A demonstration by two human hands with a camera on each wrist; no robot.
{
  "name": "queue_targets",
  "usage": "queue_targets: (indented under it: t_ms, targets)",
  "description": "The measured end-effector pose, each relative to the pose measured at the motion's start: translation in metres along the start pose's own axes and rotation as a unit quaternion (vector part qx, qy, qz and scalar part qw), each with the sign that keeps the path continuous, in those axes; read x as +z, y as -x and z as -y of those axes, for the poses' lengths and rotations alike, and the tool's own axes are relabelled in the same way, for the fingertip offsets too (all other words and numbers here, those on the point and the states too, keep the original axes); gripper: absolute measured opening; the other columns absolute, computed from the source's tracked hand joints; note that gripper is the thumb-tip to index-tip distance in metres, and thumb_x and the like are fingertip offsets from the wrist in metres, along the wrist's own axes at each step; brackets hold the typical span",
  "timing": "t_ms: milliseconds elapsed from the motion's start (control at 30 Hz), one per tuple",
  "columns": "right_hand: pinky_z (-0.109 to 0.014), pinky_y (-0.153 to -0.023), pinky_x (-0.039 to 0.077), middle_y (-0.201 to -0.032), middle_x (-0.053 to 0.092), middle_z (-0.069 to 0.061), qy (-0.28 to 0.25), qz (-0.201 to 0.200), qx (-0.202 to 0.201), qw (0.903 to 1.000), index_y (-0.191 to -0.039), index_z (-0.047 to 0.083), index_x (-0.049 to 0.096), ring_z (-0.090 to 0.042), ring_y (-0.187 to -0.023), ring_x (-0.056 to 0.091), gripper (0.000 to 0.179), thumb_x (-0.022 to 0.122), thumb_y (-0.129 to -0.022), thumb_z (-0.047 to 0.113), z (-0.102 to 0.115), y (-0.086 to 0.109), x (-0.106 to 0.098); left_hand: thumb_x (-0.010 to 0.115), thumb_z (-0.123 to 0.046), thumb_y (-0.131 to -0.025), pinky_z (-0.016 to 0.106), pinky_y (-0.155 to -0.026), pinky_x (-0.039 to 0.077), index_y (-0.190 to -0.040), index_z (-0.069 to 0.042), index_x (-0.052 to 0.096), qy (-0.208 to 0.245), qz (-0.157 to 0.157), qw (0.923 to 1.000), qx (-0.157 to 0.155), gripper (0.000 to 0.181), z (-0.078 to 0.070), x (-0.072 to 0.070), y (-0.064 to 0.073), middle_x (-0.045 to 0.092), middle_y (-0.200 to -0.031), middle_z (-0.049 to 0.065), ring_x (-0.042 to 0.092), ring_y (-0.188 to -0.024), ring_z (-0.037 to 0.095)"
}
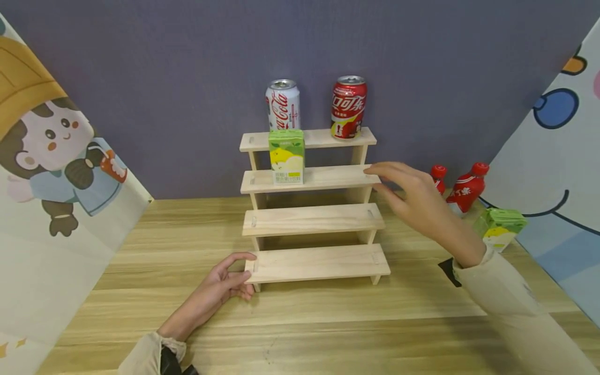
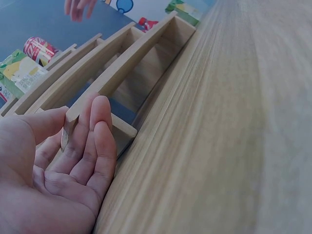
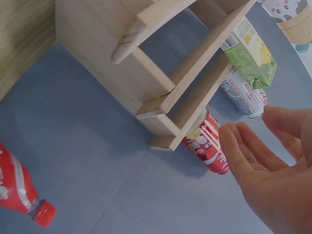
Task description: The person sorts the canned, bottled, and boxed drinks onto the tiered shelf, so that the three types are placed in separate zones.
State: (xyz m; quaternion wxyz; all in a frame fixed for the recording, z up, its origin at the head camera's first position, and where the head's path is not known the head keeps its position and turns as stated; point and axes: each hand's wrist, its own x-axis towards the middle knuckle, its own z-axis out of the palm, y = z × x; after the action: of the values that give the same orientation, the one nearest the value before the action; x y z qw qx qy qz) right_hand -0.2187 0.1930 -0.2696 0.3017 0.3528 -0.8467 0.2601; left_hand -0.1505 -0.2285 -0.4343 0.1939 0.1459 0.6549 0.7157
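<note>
Head view puts the left hand's grip (image 1: 222, 278) on the left end of the rack's bottom shelf (image 1: 314, 263), thumb and fingers pinching the board. Right hand's grip (image 1: 412, 198) is open and holds nothing, its fingers parted from the thumb, above the right end of the rack (image 1: 309, 221). On its second shelf from the top, left of centre, a green carton (image 1: 287, 156) stands upright, partly hiding a white can (image 1: 283, 107) on the top shelf. A red can (image 1: 348, 107) stands at that shelf's right. Beyond the right hand, red bottles (image 1: 467, 188) and at least one more carton (image 1: 501, 226) sit on the counter (image 1: 304, 333).
</note>
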Motion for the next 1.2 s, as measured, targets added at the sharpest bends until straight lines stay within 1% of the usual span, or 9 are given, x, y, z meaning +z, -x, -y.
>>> queue_targets:
  t_ms: [67,200,400,500,600,733,833,1067,1200]
  targets:
    - [-0.046,-0.087,0.056,-0.123,0.068,-0.008,0.009,0.001,0.006,0.9999,-0.12,0.008,0.07,-0.025,-0.111,0.065,0.036,0.075,-0.086,-0.002,-0.003,0.007,-0.002,0.052,-0.014,-0.104,0.037,-0.079,0.06,-0.147,-0.007,0.036,0.001,0.0,1.0,-0.002,0.046,0.0,0.0,0.0,0.072,-0.084,0.01,0.069,-0.081,0.022]
    - [-0.031,-0.084,0.055,-0.123,0.067,-0.007,0.028,0.0,0.011,0.9995,-0.121,0.008,0.069,-0.023,-0.107,0.066,0.038,0.077,-0.085,0.0,-0.009,0.019,-0.006,0.052,-0.014,-0.105,0.037,-0.078,0.06,-0.147,-0.007,0.036,0.005,0.0,1.0,-0.003,0.046,0.002,0.001,-0.001,0.072,-0.085,0.01,0.069,-0.081,0.022]
    - [-0.004,-0.087,0.04,-0.123,0.068,-0.007,0.04,-0.006,0.027,0.9988,-0.122,0.01,0.07,-0.024,-0.105,0.066,0.042,0.079,-0.082,-0.001,-0.016,0.034,-0.015,0.052,-0.013,-0.104,0.037,-0.078,0.06,-0.147,-0.007,0.036,0.01,-0.001,0.9999,0.002,0.046,0.003,0.002,-0.001,0.072,-0.085,0.01,0.069,-0.081,0.021]
    - [-0.004,-0.077,0.042,-0.123,0.068,-0.006,0.05,-0.003,0.04,0.998,-0.123,0.011,0.07,-0.021,-0.098,0.068,0.044,0.079,-0.082,0.0,-0.019,0.042,-0.02,0.052,-0.013,-0.104,0.037,-0.078,0.06,-0.147,-0.006,0.036,0.009,-0.003,1.0,0.003,0.046,0.002,0.002,0.0,0.072,-0.085,0.009,0.069,-0.081,0.02]
    - [-0.01,-0.072,0.044,-0.123,0.068,-0.006,0.066,0.002,0.059,0.9961,-0.124,0.012,0.069,-0.021,-0.095,0.068,0.045,0.079,-0.082,0.0,-0.024,0.053,-0.025,0.052,-0.013,-0.104,0.037,-0.078,0.06,-0.147,-0.007,0.036,0.007,-0.004,1.0,0.002,0.046,0.002,0.001,0.0,0.072,-0.084,0.009,0.069,-0.081,0.021]
    - [-0.006,-0.08,0.04,-0.121,0.068,-0.009,0.086,0.003,0.083,0.9929,-0.123,0.01,0.069,-0.022,-0.095,0.066,0.046,0.08,-0.08,-0.002,-0.033,0.068,-0.034,0.052,-0.013,-0.104,0.037,-0.078,0.06,-0.148,-0.007,0.036,0.004,0.0,1.0,0.003,0.046,0.0,0.001,0.0,0.073,-0.084,0.009,0.069,-0.081,0.022]
    - [-0.002,-0.08,0.037,-0.116,0.069,-0.009,0.094,0.005,0.091,0.9914,-0.122,0.009,0.069,-0.018,-0.09,0.063,0.046,0.08,-0.079,-0.003,-0.04,0.078,-0.04,0.052,-0.012,-0.104,0.036,-0.078,0.06,-0.148,-0.006,0.036,0.004,0.004,1.0,0.006,0.046,0.0,0.001,0.0,0.073,-0.084,0.009,0.069,-0.08,0.022]
    - [-0.011,-0.079,0.037,-0.117,0.068,-0.011,0.099,0.026,0.138,0.9851,-0.123,0.009,0.067,-0.024,-0.092,0.062,0.041,0.078,-0.084,0.003,-0.058,0.096,-0.057,0.051,-0.011,-0.105,0.036,-0.077,0.06,-0.147,-0.005,0.036,0.005,0.006,0.9999,0.009,0.046,0.0,0.0,0.0,0.073,-0.084,0.009,0.069,-0.079,0.021]
    - [-0.003,-0.079,0.032,-0.12,0.067,-0.013,0.105,0.016,0.144,0.9838,-0.122,0.009,0.069,0.006,-0.095,0.053,0.041,0.078,-0.083,0.0,-0.068,0.105,-0.064,0.052,-0.012,-0.104,0.037,-0.078,0.06,-0.147,-0.006,0.036,0.004,0.004,1.0,0.005,0.046,-0.001,0.0,0.0,0.073,-0.084,0.01,0.069,-0.08,0.021]
